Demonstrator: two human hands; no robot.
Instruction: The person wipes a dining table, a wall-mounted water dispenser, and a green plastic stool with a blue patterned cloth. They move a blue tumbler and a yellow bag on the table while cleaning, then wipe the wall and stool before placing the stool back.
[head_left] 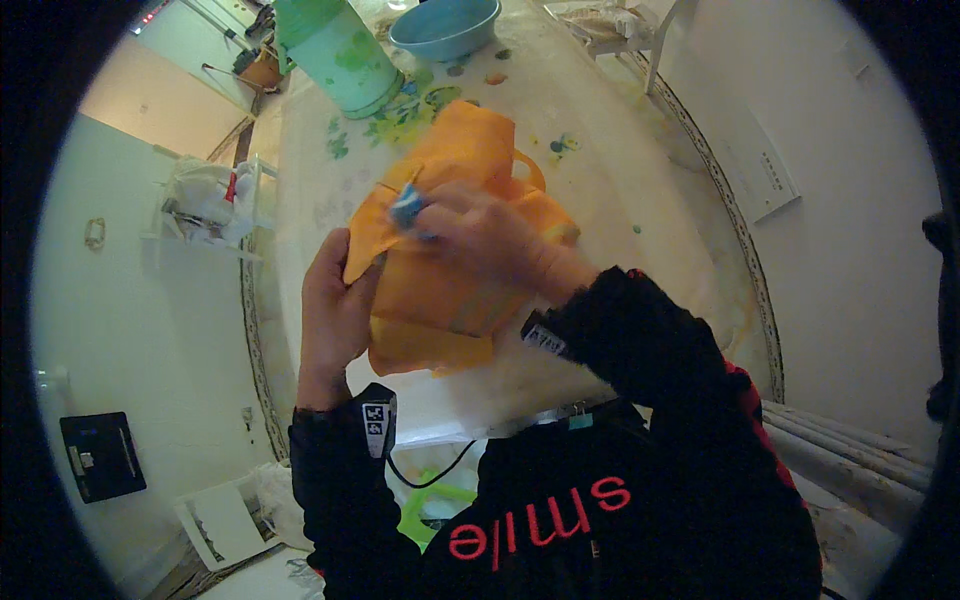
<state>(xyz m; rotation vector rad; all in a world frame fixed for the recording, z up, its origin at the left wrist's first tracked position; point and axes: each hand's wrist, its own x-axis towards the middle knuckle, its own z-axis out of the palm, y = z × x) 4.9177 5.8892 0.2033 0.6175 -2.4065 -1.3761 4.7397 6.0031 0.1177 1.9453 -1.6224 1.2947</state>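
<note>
An orange cloth bag [440, 280] with a looped handle [531, 172] lies crumpled over the near middle of the table. My left hand [335, 305] grips its left edge, with the thumb on top and the fingers wrapped round the cloth. Above the bag, my right hand [480, 235] is closed round a small blue object [407, 206]. A thin point seems to stick out of that object beside the cloth. Motion blurs the right hand, so the object's exact kind cannot be made out.
The table [640, 290] has a pale cover with painted flowers. A green thermos jug [340, 55] and a light blue basin [446, 28] stand at its far end. A white rack [210, 200] with bagged items is on the left. Below the near edge shows a green basket [430, 508].
</note>
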